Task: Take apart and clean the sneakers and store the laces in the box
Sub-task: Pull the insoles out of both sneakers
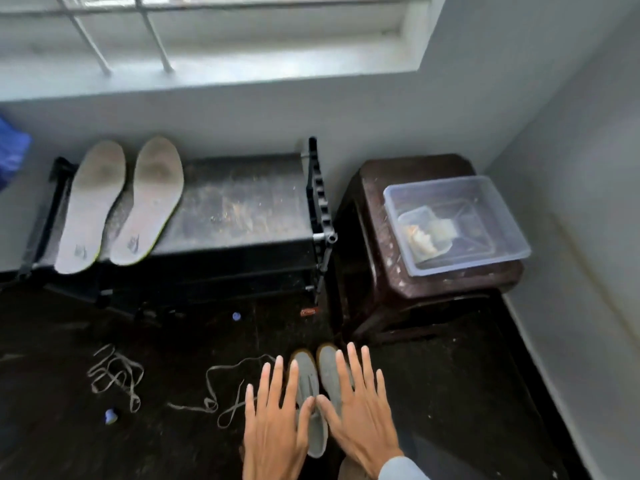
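Note:
Two grey sneakers (306,374) stand side by side on the dark floor at the bottom centre, toes pointing away. My left hand (275,424) and my right hand (360,410) hover flat above them with fingers spread, holding nothing. Two loose grey laces lie on the floor: one lace (116,374) at the left, the other lace (221,393) beside my left hand. Two pale insoles (91,206) (147,199) lie on a black rack (242,202). A clear plastic box (455,223) sits on a brown stool (377,282) at the right.
The box holds a smaller clear tub with something pale inside. Small blue bits (110,415) (236,317) and an orange scrap (309,311) lie on the floor. White walls close in behind and to the right, under a barred window. A blue cloth (10,147) shows at the left edge.

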The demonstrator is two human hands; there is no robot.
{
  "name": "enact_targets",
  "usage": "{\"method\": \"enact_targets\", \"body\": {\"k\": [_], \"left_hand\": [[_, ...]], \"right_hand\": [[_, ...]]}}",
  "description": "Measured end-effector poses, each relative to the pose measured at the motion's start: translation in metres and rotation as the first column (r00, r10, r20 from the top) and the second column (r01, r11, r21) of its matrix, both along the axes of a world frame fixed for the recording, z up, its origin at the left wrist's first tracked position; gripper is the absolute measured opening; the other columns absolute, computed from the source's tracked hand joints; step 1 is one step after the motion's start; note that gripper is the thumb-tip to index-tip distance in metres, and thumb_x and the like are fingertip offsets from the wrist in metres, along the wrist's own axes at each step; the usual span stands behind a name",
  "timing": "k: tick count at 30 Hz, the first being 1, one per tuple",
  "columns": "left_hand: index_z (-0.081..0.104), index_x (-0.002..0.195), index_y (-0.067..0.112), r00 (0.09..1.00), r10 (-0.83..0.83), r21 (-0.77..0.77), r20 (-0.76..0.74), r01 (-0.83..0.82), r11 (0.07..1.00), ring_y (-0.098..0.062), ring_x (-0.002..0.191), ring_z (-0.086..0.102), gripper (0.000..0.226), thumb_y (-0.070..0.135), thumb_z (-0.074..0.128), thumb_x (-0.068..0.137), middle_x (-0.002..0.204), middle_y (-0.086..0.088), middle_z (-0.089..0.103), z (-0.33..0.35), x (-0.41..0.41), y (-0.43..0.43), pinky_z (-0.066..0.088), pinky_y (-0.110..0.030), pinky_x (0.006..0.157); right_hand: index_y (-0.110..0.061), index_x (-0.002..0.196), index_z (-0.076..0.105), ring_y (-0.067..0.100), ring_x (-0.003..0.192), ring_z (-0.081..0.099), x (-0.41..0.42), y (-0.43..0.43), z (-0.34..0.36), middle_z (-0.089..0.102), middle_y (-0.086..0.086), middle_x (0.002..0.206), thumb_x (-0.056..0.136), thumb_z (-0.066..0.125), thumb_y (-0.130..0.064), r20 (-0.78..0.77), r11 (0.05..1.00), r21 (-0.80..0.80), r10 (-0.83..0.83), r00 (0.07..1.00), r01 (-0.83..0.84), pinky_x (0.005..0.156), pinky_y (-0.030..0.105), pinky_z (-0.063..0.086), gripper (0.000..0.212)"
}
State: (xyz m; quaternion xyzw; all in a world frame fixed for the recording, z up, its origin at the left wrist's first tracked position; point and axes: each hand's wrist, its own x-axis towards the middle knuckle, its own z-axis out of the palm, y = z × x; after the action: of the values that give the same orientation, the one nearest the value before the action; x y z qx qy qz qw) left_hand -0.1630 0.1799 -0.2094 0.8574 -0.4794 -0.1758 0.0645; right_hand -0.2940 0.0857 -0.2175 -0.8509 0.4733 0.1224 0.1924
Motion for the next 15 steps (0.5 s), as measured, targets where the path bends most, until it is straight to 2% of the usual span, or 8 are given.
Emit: {"method": "enact_targets", "body": {"k": [5,6,9,10,12,15], "left_hand": [[0.045,0.135,0.020,0.998,-0.051,-0.108,-0.036,0.047,0.993,-0.025,0.128,0.041,0.061,0.055,0.009,0.100,0.137,-0.012,0.060,0.060,-0.004,-0.021,0.030,-0.046,0.097],[0.045,0.135,0.020,0.996,-0.082,-0.120,-0.043,0.076,0.990,-0.025,0.128,0.042,0.060,0.055,0.010,0.100,0.136,-0.011,0.060,0.071,-0.005,-0.027,0.031,-0.046,0.097],[0.045,0.137,0.019,0.977,-0.212,-0.159,-0.037,0.204,0.966,-0.029,0.129,0.052,0.058,0.053,0.014,0.100,0.140,-0.010,0.057,0.107,-0.005,-0.048,0.031,-0.046,0.101],[0.046,0.139,0.020,0.966,-0.253,-0.170,-0.054,0.240,0.956,-0.028,0.130,0.053,0.057,0.052,0.020,0.100,0.142,-0.008,0.055,0.120,-0.004,-0.057,0.032,-0.046,0.105],[0.046,0.142,0.021,0.948,-0.306,-0.197,-0.090,0.284,0.938,-0.025,0.137,0.046,0.055,0.049,0.031,0.097,0.148,-0.004,0.049,0.142,-0.005,-0.079,0.035,-0.047,0.113],[0.036,0.148,0.023,0.933,-0.341,-0.253,-0.115,0.304,0.919,-0.023,0.146,0.030,0.055,0.047,0.031,0.099,0.156,-0.002,0.037,0.159,-0.008,-0.122,0.030,-0.048,0.117]], "right_hand": [[-0.021,0.154,0.024,0.023,0.149,0.012,-0.001,-0.021,0.060,0.023,0.004,0.162,0.088,0.039,-0.067,0.037,0.996,-0.042,-0.075,0.997,0.076,0.115,0.038,0.000,0.082],[-0.022,0.156,0.019,0.021,0.151,0.005,-0.002,-0.025,0.074,0.016,0.003,0.164,0.090,0.036,-0.066,0.056,0.995,-0.037,-0.095,0.994,0.097,0.116,0.037,-0.001,0.081],[-0.026,0.156,-0.007,0.015,0.147,-0.029,0.000,-0.042,0.113,-0.020,-0.004,0.162,0.096,0.027,-0.062,0.131,0.988,-0.034,-0.148,0.980,0.154,0.123,0.040,-0.005,0.078],[-0.026,0.155,-0.009,0.015,0.146,-0.030,0.001,-0.051,0.125,-0.022,-0.004,0.161,0.097,0.028,-0.060,0.156,0.982,-0.013,-0.184,0.971,0.188,0.124,0.041,-0.003,0.077],[-0.020,0.157,0.001,0.017,0.150,-0.019,0.002,-0.073,0.146,-0.008,0.000,0.165,0.097,0.035,-0.057,0.201,0.967,-0.032,-0.241,0.949,0.253,0.125,0.040,0.003,0.078],[-0.014,0.155,0.017,0.020,0.152,0.004,0.003,-0.115,0.163,0.014,0.006,0.164,0.098,0.045,-0.047,0.259,0.940,-0.009,-0.328,0.909,0.342,0.123,0.036,0.018,0.072]]}}
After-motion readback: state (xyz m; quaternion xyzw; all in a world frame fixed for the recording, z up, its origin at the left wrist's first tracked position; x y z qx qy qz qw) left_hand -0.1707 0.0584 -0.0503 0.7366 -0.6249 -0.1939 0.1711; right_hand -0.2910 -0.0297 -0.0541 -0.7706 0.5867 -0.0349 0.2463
